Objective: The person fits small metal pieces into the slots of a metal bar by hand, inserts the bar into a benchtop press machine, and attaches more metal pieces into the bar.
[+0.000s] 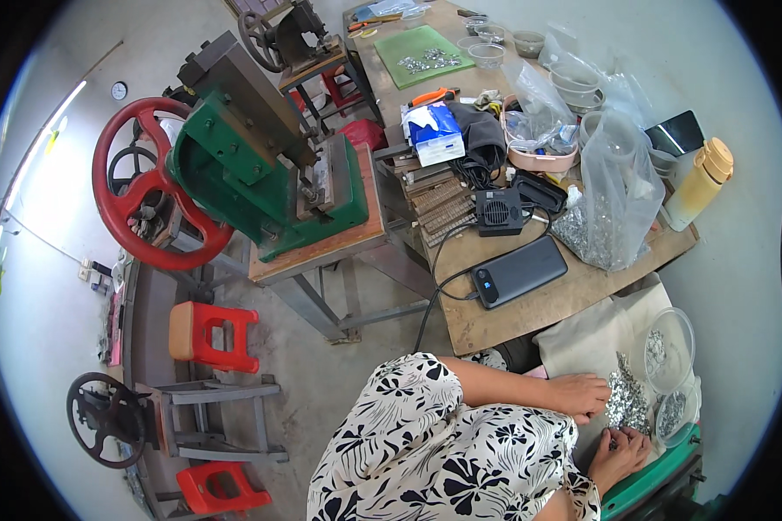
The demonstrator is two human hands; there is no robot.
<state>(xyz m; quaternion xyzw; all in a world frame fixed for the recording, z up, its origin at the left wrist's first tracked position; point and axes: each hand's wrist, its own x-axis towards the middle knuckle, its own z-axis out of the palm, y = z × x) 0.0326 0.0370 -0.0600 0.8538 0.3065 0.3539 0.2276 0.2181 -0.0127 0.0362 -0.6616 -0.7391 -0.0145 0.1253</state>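
Note:
A heap of small shiny metal pieces (627,399) lies on a pale cloth (582,334) at the lower right. My left hand (579,397) rests at the heap's left edge, its fingers bent and close together. Whatever they pinch is hidden. Just below the heap, my right hand (621,453) has its fingers curled in. Something small and dark shows by those fingertips, too small to name. Beside the heap stand a clear round tub (669,352) with silvery pieces and a smaller clear tub (672,417) holding more of them.
A wooden table (487,326) carries a black power bank (520,272), a plastic bag of metal pieces (613,217), a yellow bottle (702,182) and a green mat (421,56). Left of it stands a green press (269,191) with a red handwheel (113,187). Red stools (230,337) stand farther left.

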